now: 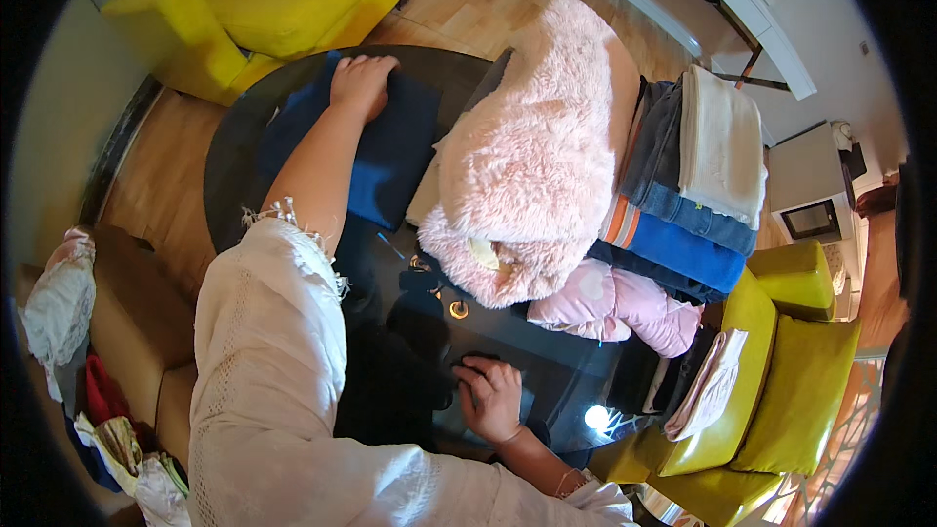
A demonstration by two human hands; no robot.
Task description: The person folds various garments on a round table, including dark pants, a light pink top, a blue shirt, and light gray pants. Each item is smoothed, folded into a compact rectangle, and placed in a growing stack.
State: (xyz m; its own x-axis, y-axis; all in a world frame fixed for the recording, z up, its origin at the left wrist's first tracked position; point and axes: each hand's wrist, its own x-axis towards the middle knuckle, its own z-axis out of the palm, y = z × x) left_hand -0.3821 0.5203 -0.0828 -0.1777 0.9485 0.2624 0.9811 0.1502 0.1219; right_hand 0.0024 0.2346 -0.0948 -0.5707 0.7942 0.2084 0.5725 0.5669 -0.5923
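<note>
My left hand [361,84] is stretched to the far side of a dark oval glass table [238,154]. It rests on a folded navy blue garment [392,161], with the fingers bent at the cloth's far edge; whether they pinch the fabric is hidden. Close to my body, my right hand [492,397] hovers over or touches the glass, its fingers loosely bent and nothing visible in them. Between and beyond the hands, a fluffy pale pink garment [531,161] lies bundled on other cloth. A thin blue stick [390,244] lies near the navy garment.
Folded jeans [651,150], a cream knit [721,139] and a blue garment [681,252] are stacked at the right. Beside them lies a pink quilted garment [615,300]. Yellow sofas [307,0] and a yellow-green armchair [798,359] flank the table. Clothes hang over a brown seat [143,300].
</note>
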